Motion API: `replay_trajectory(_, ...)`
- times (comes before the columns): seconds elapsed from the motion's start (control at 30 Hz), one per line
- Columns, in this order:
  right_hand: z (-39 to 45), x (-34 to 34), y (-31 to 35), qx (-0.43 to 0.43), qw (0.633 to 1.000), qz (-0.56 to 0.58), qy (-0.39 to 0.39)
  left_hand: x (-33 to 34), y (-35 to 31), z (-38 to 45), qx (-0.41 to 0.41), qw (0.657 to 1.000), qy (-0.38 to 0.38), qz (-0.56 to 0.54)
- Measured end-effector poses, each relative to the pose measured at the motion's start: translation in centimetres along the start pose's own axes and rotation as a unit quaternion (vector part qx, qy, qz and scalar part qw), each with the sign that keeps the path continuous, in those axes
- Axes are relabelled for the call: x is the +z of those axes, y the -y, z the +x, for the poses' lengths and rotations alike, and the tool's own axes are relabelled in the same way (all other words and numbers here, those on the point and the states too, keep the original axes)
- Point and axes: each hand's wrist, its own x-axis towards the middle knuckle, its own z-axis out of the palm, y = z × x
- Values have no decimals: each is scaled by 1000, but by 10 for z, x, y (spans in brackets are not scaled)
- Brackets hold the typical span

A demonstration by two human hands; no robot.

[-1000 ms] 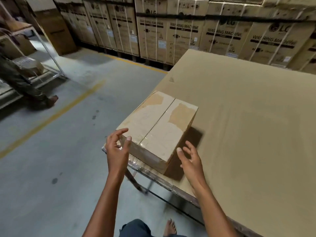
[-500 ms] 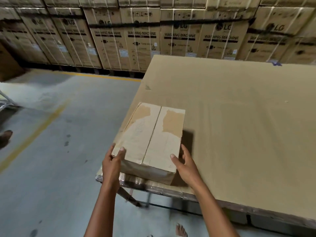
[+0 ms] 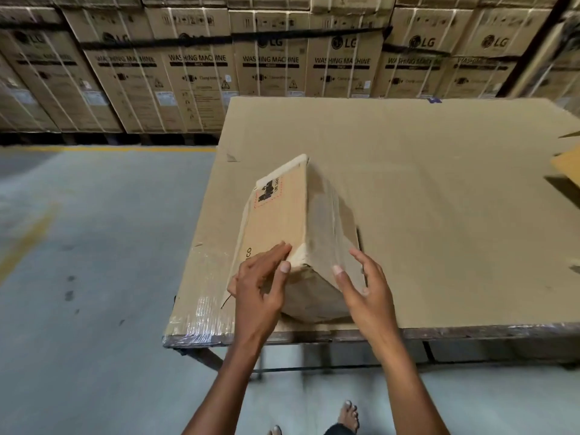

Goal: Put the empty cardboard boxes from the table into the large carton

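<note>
One taped cardboard box stands tilted on its lower edge at the near left corner of the cardboard-covered table. A printed label shows on its upturned left face. My left hand grips the box's near left corner, with the fingers flat on the left face and the thumb on the near end. My right hand touches the near right edge with its thumb, and its fingers are spread and straight along the right face. The large carton is not plainly in view.
A cardboard flap juts in at the right edge of the table. A wall of stacked washing-machine cartons stands behind the table. Grey concrete floor with yellow lines lies to the left. My bare feet show below the table's front edge.
The box lay flat a second ago with my hands closing on its near end. It is now tipped up onto one edge between both hands, and the view has turned right.
</note>
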Motion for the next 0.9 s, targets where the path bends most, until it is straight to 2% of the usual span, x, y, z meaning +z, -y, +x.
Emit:
replay_trajectory(0.07,-4,-2,16,-3,997,72,34,10,-7,3,27,998,56,-16)
replay_trajectory(0.17,-2,-1,19,11,998,67,2,22,-16,6,18,991,90,-93)
replay_trajectory(0.23,2,-7,14,29,999,39,-25,27,-19,3,-4,988,54,-143)
replay_trajectory(0.33,6,-30,6,65,995,69,-41,32,-13,2,-4,993,-82,-86)
replay_trajectory(0.4,9,-48,-4,96,988,111,-38,36,0,5,-78,989,-97,-76)
replay_trajectory(0.5,11,-67,-17,117,979,167,5,49,19,-1,-221,972,0,-81)
replay_trajectory(0.57,11,-70,-22,116,979,166,27,63,25,-15,-297,943,59,-134)
replay_trajectory(0.63,12,-68,-29,108,982,154,31,80,28,-27,-374,900,103,-197)
replay_trajectory(0.7,15,-66,-35,102,982,156,31,88,30,-31,-422,864,107,-252)
replay_trajectory(0.77,19,-68,-39,103,981,159,35,90,29,-29,-414,868,93,-259)
replay_trajectory(0.9,29,-76,-46,129,971,196,42,89,7,-28,-294,923,80,-236)
